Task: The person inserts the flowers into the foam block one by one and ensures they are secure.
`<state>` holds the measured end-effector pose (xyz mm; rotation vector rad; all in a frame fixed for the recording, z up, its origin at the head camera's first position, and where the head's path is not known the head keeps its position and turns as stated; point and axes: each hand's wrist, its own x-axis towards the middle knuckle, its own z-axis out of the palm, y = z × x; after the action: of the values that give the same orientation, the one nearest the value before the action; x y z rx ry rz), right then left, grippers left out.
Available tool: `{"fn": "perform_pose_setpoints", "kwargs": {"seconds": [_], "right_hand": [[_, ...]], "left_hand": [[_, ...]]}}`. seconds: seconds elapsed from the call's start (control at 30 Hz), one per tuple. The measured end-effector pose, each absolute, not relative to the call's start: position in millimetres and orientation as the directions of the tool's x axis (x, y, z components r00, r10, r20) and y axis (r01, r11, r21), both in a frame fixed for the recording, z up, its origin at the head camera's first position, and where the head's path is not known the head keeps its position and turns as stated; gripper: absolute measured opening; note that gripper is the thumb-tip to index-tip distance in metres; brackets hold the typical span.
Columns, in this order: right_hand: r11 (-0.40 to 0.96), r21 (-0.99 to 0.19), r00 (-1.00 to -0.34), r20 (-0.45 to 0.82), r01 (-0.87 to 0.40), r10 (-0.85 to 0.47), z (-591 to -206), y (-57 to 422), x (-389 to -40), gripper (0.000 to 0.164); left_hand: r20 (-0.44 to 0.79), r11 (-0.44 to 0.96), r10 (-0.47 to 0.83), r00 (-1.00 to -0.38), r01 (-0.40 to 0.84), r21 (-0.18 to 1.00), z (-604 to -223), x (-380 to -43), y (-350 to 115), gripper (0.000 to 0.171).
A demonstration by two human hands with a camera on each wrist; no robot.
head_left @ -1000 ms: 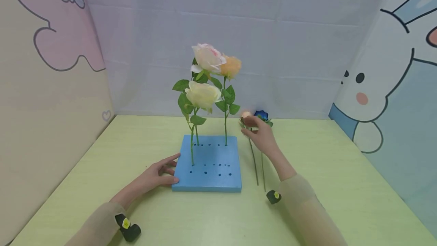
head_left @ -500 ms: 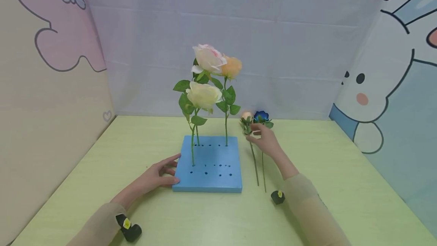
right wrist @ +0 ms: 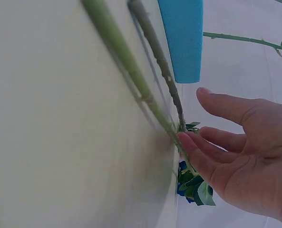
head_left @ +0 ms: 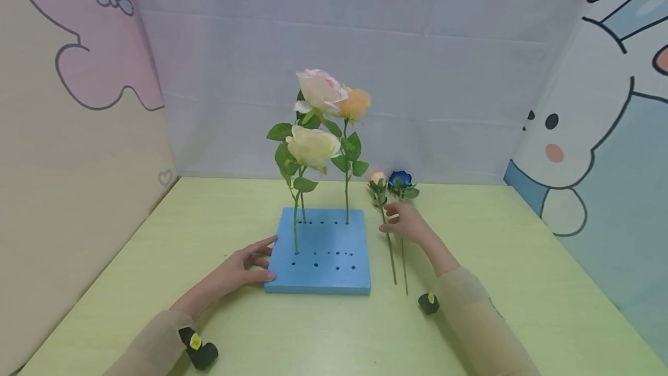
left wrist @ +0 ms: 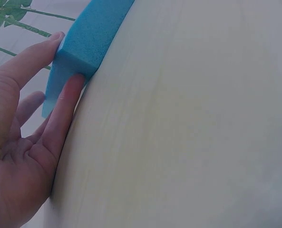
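Note:
A blue foam block [head_left: 331,242] with small holes holds three upright artificial roses: a cream rose [head_left: 313,147], a pale pink rose [head_left: 320,90] and an orange rose [head_left: 355,103]. My left hand [head_left: 244,267] rests against the block's left side, its thumb on the front corner and its fingers fairly straight. To the right of the block lie a peach rose [head_left: 378,179] and a blue rose [head_left: 400,179]. Over their stems hovers my right hand [head_left: 409,224], thumb and fingers apart. In the right wrist view, its fingertips are close beside the green stem [right wrist: 126,59]; contact cannot be told.
The pale yellow-green table [head_left: 302,335] ends at a light cloth backdrop [head_left: 443,103]. Printed panels stand at both sides, with a rabbit drawing [head_left: 574,149] on the right one. A black camera mount [head_left: 198,350] sits at the left wrist, another [head_left: 428,303] at the right.
My right hand has moved from the peach rose's head down along the stems, toward me and slightly right. The left hand stays at the block. Both lying roses have stayed in place.

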<state>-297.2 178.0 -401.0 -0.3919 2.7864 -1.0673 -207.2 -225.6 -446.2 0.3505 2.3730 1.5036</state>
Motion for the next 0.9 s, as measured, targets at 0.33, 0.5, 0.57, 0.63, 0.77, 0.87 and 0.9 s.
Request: {"fn": "perform_pose_setpoints", "kwargs": {"seconds": [0.33, 0.5, 0.57, 0.63, 0.77, 0.87, 0.9], "right_hand": [[0.736, -0.651, -0.954, -0.059, -0.185, -0.293, -408.9, 178.7, -299.4, 0.062], [0.747, -0.646, -0.959, -0.081, -0.156, -0.271, -407.8, 177.3, -299.6, 0.060], [0.744, -0.655, -0.960, -0.098, -0.136, -0.262, -406.4, 177.3, -300.2, 0.057], [0.738, -0.665, -0.959, -0.119, -0.116, -0.258, -404.2, 178.0, -301.1, 0.054], [0.721, -0.686, -0.951, -0.148, -0.100, -0.272, -397.9, 181.0, -301.3, 0.048], [0.688, -0.718, -0.937, -0.159, -0.107, -0.312, -394.0, 183.2, -299.5, 0.043], [0.671, -0.734, -0.930, -0.167, -0.105, -0.329, -393.6, 184.1, -299.0, 0.043]], "left_hand": [[-0.133, 0.420, 0.363, -0.922, 0.034, 0.907, -445.6, -205.5, -224.5, 0.084], [-0.135, 0.420, 0.359, -0.923, 0.030, 0.907, -445.1, -204.9, -224.4, 0.084], [-0.137, 0.420, 0.357, -0.924, 0.028, 0.907, -444.8, -204.9, -224.2, 0.084], [-0.141, 0.422, 0.353, -0.925, 0.023, 0.907, -444.6, -204.9, -224.0, 0.084], [-0.142, 0.427, 0.345, -0.928, 0.020, 0.904, -444.3, -205.3, -223.4, 0.085], [-0.143, 0.430, 0.344, -0.928, 0.021, 0.903, -444.4, -205.0, -223.3, 0.085], [-0.143, 0.431, 0.346, -0.927, 0.021, 0.902, -444.5, -204.8, -223.4, 0.085]]}}
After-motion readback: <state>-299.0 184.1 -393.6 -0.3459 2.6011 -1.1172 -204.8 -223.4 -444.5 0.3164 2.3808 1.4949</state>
